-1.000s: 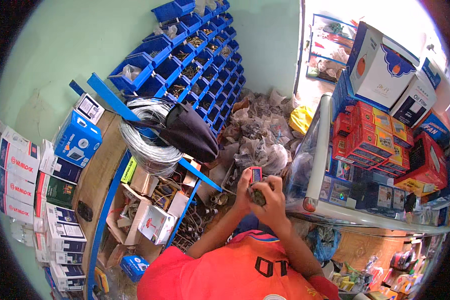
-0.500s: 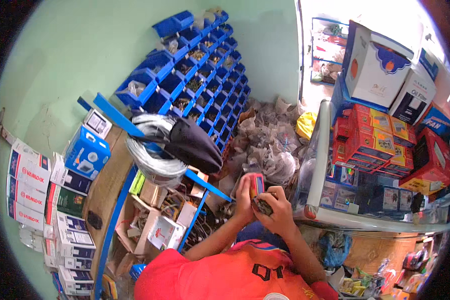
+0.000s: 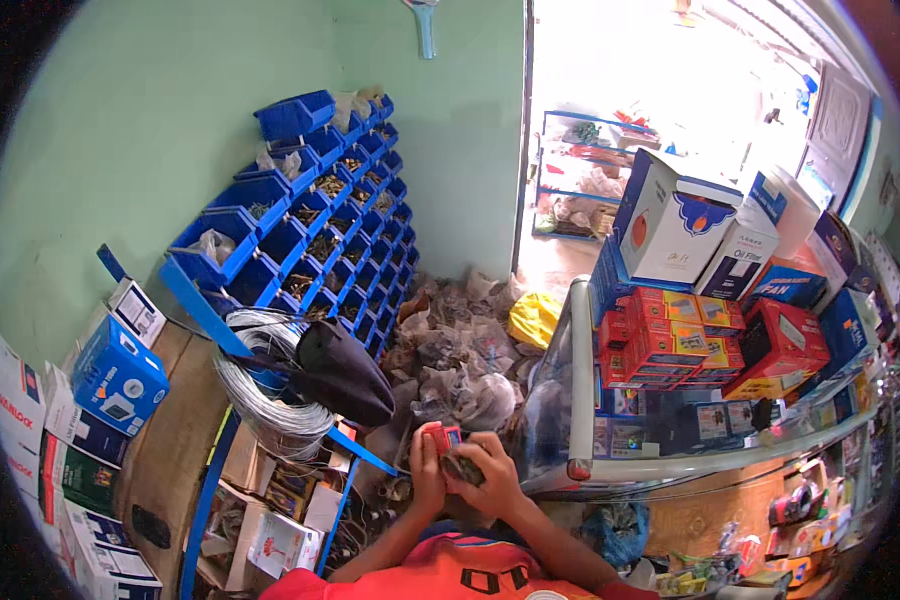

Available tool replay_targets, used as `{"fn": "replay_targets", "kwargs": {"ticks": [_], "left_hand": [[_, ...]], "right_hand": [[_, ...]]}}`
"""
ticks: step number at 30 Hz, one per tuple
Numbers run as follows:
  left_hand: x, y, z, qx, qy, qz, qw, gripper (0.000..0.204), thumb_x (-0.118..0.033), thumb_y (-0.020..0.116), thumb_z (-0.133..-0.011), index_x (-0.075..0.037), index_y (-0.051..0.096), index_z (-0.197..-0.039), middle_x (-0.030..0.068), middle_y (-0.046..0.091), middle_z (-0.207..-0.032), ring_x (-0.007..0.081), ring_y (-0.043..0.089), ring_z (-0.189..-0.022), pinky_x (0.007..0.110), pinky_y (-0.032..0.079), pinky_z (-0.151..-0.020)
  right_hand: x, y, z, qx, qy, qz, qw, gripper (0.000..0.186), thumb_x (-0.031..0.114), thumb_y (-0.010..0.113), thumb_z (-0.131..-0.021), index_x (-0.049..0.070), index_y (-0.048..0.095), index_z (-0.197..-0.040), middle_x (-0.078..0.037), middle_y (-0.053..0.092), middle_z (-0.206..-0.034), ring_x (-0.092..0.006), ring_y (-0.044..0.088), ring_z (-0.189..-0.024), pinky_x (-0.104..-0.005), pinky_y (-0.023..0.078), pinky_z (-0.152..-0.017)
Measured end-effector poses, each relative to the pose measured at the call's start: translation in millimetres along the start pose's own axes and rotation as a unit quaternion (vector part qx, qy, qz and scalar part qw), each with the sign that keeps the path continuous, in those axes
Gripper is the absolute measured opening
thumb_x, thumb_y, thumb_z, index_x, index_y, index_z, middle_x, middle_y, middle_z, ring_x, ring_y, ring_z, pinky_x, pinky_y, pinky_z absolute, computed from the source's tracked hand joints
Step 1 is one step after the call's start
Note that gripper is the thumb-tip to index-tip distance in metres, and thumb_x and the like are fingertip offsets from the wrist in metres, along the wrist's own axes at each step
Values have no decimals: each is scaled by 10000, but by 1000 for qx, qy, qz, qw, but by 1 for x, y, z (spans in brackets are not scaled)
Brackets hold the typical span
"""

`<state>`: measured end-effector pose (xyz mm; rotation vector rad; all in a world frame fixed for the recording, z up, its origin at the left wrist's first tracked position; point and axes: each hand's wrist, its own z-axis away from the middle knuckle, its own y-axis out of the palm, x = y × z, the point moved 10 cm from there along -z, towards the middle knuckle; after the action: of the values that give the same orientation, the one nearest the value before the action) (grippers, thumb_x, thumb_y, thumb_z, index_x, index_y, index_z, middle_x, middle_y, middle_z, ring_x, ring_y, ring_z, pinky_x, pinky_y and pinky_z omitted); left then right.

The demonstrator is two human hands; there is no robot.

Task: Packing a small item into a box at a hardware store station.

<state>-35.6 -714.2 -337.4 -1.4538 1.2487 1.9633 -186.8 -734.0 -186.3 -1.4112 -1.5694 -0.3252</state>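
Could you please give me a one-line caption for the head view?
Both hands, left hand and right hand, hold a small red box beside blue bins.

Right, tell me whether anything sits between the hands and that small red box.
Nothing visible does. The left hand already holds the small red box, and the right hand is pressed against it with a dark object, too small to identify. The clear bags on the floor lie beyond, apart from both.

Small red box (image 3: 440, 437) w/ blue edge. Blue wall bins (image 3: 300, 235). Pale green wall (image 3: 120, 130). Silver-grey wire coil (image 3: 270, 410). Black bag (image 3: 345, 375). Red & orange boxes (image 3: 670, 345) on counter. Yellow bag (image 3: 533, 318). Orange-red shirt (image 3: 450, 575), black marks.
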Motion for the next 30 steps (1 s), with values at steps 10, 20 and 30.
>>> {"fn": "replay_targets", "kwargs": {"ticks": [10,20,30], "left_hand": [[-26,-51,-1,-49,13,-11,999,432,-362,368,-1154,-21,576,-1320,98,604,-1246,189,568,-1161,352,433,-1051],[4,-77,29,61,-141,43,987,365,-396,521,-1085,-82,601,-1253,-2,579,-1066,93,575,-950,289,501,-851],[12,-88,33,124,-234,157,951,432,-406,618,-1036,-49,630,-1279,6,687,-960,118,660,-825,279,542,-767]], "right_hand": [[-7,58,34,-58,40,-18,997,357,138,813,-874,33,661,-1179,-180,619,-1127,-380,648,-1026,-422,534,-892],[-17,95,60,-67,108,-14,992,364,187,834,-871,37,685,-1168,-171,631,-1127,-341,666,-1029,-402,538,-887],[-22,77,77,-140,136,0,981,327,180,810,-892,27,671,-1146,-161,643,-1093,-343,657,-1039,-407,525,-897]]}}
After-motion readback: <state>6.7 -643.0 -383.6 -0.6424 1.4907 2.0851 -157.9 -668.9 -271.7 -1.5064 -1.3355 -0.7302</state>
